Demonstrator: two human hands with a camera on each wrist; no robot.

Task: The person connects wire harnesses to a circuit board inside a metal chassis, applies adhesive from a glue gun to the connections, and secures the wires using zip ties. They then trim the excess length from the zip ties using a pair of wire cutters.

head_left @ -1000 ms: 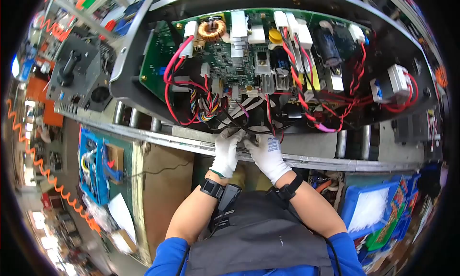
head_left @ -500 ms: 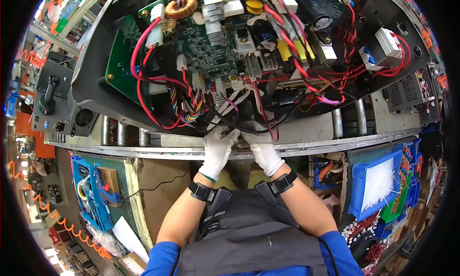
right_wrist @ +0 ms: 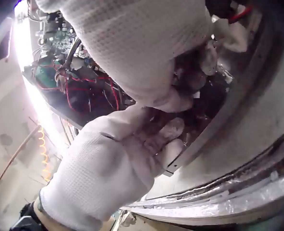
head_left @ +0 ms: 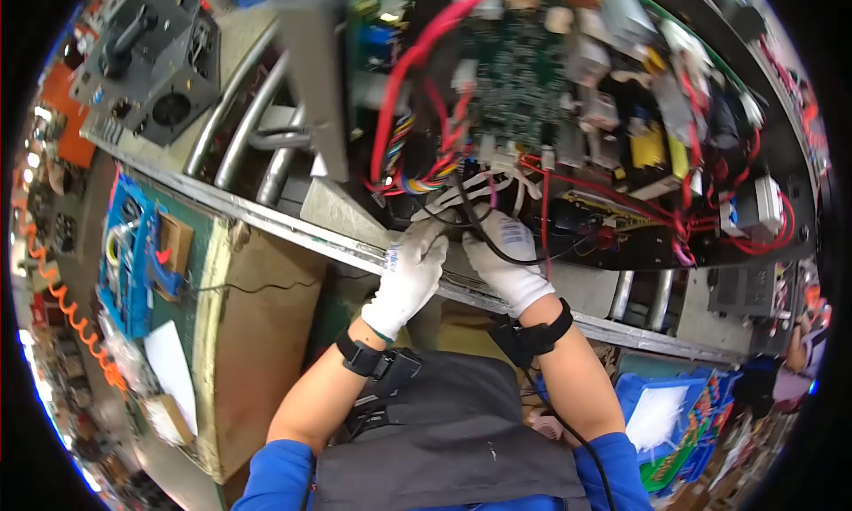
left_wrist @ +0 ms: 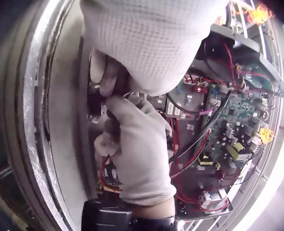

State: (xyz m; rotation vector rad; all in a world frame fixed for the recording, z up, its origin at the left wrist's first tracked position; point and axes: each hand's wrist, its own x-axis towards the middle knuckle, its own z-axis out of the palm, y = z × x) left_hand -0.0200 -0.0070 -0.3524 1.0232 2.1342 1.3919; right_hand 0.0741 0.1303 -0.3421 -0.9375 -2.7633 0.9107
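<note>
Both hands wear white knit gloves and work close together at the near edge of a black chassis. My left hand has its fingers bent inward at that edge, below a bundle of multicoloured wires. Beside it, my right hand reaches in with bent fingers, and a black cable arcs across it. In the left wrist view, the right hand's thumb and fingers come together near the left hand. What the fingertips work on is hidden by the gloves. A green circuit board fills the chassis behind them.
The chassis stands on a conveyor with metal rollers and a metal front rail. Another grey unit sits at the far left. A blue tray of tools lies left, a blue bin right.
The head view has swung, so the chassis appears turned and shifted to the right. Both hands have stayed together at its near edge, the left one now tilted more.
</note>
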